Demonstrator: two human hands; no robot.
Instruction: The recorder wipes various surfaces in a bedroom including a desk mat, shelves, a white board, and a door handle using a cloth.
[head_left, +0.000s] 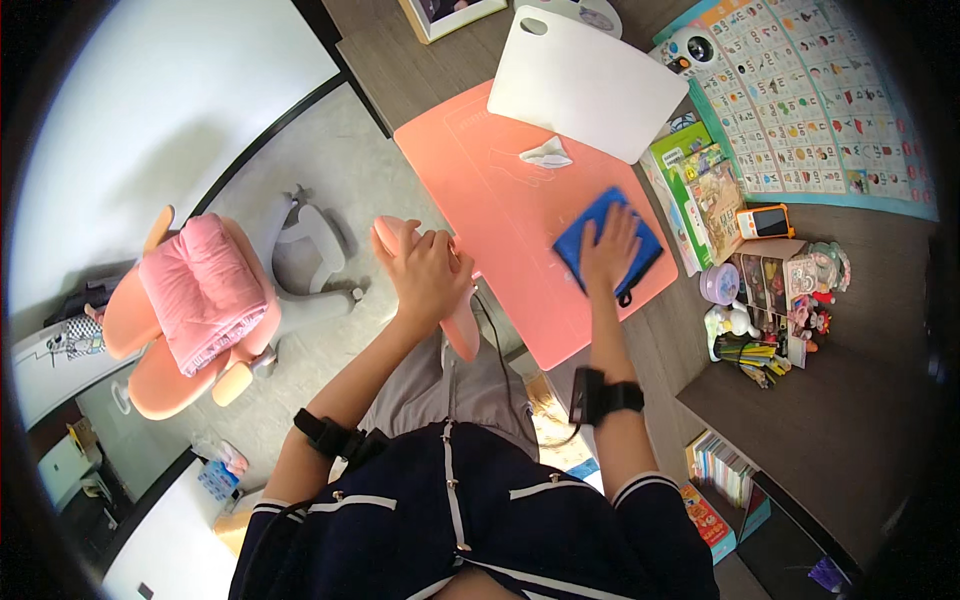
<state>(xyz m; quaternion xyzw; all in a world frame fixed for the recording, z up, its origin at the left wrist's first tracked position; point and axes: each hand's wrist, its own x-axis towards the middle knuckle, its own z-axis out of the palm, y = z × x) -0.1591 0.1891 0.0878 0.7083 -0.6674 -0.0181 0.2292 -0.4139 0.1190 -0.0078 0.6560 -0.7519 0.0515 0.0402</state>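
My left hand (426, 271) is wrapped around a long, rounded pink object (460, 330). Much of that object is covered by my fingers, and I cannot tell what it is. To the right, my right hand (611, 251) lies flat, fingers spread, on a folded blue cloth (574, 241) with a black loop at its near corner. Hand and cloth look slightly blurred. Under the cloth is a pink desk mat (502, 225). A crumpled white tissue (547, 154) rests farther up the mat, apart from both hands.
A white board with a handle hole (585, 82) overlaps the mat's far end. Books (694, 195), a small drawer organiser (761, 281) and pencils (754, 352) line the right side. A wheeled chair (172, 382) bearing a folded pink quilt (202, 292) stands left. A cable (495, 330) hangs near my legs.
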